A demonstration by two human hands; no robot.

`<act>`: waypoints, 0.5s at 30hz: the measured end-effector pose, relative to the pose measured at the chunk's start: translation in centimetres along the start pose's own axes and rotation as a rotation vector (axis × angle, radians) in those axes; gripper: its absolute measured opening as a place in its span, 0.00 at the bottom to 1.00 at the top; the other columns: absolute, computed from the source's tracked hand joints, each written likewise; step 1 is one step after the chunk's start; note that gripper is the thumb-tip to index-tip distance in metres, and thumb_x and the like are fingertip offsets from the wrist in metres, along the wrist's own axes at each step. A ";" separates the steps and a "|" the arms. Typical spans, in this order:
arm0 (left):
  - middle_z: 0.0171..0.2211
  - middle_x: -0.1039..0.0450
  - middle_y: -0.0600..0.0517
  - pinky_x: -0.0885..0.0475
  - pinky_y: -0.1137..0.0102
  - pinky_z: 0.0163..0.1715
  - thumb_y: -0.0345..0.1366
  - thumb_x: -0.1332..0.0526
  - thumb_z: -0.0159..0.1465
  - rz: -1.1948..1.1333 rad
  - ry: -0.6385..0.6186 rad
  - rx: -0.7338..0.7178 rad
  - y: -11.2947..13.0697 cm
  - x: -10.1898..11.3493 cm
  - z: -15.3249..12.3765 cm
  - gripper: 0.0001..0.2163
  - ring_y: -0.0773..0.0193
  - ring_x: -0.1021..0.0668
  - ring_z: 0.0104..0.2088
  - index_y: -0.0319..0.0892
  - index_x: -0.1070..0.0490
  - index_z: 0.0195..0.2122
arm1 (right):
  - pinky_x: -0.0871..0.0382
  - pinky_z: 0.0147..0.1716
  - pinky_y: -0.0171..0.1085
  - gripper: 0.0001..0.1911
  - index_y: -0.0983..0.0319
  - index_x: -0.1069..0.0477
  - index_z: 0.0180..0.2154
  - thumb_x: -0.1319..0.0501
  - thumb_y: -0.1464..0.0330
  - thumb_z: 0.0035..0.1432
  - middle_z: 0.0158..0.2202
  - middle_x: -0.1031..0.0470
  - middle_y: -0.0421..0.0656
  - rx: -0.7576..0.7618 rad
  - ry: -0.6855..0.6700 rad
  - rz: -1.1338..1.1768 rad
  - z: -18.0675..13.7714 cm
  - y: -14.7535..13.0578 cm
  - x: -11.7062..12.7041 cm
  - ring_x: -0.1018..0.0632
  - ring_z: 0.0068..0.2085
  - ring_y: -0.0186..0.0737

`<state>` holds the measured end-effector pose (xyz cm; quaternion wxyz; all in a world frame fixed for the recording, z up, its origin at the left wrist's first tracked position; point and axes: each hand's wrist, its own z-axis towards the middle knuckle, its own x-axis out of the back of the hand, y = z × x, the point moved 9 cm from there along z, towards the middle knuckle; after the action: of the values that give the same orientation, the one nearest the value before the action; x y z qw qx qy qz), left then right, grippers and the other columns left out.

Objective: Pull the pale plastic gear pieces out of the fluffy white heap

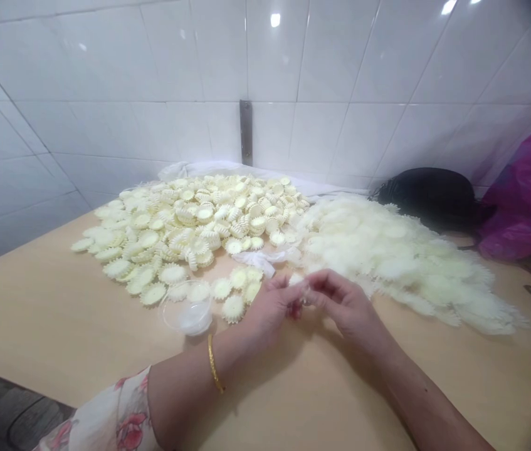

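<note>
My left hand (269, 307), below a gold bangle, is closed, its thumb and fingers pinching a small whitish piece (296, 280). Its shape is mostly covered by the fingers. From the other side my right hand (352, 310) pinches the same piece, so both sets of fingertips meet over the table. Just left of my left hand lie several pale yellow discs with toothed rims (234, 308). A clear round plastic tub (194, 319) with whitish content stands near my left wrist.
A large heap of toothed discs (209, 216) covers the back of the wooden table (58, 294). To the right spreads a pile of thin, frilly pale pieces (401, 257). A white cloth (265, 258), a black object (427, 191) and a magenta bag (523, 194) lie around, against a tiled wall.
</note>
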<state>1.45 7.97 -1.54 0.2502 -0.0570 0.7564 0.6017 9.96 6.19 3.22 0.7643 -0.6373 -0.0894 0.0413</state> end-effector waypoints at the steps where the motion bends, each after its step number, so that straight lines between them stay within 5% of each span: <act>1: 0.19 0.39 0.56 0.45 0.75 0.20 0.31 0.36 0.49 -0.010 0.005 0.006 -0.1 0.0 0.0 0.06 0.75 0.38 0.18 0.37 0.33 0.23 | 0.31 0.32 0.34 0.05 0.61 0.31 0.31 0.41 0.66 0.53 0.27 0.27 0.39 -0.009 -0.001 0.008 0.0 0.1 0.0 0.25 0.30 0.36; 15: 0.18 0.38 0.54 0.40 0.74 0.21 0.46 0.42 0.56 0.031 -0.005 0.045 -0.8 0.1 0.2 0.15 0.71 0.35 0.19 0.38 0.33 0.23 | 0.32 0.35 0.38 0.10 0.63 0.24 0.29 0.45 0.69 0.54 0.25 0.25 0.42 -0.061 -0.003 -0.172 0.0 0.2 0.4 0.24 0.31 0.40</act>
<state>1.74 7.93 -2.29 0.2439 -0.0381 0.7699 0.5886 10.35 6.26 3.07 0.7452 -0.6501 -0.1461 -0.0263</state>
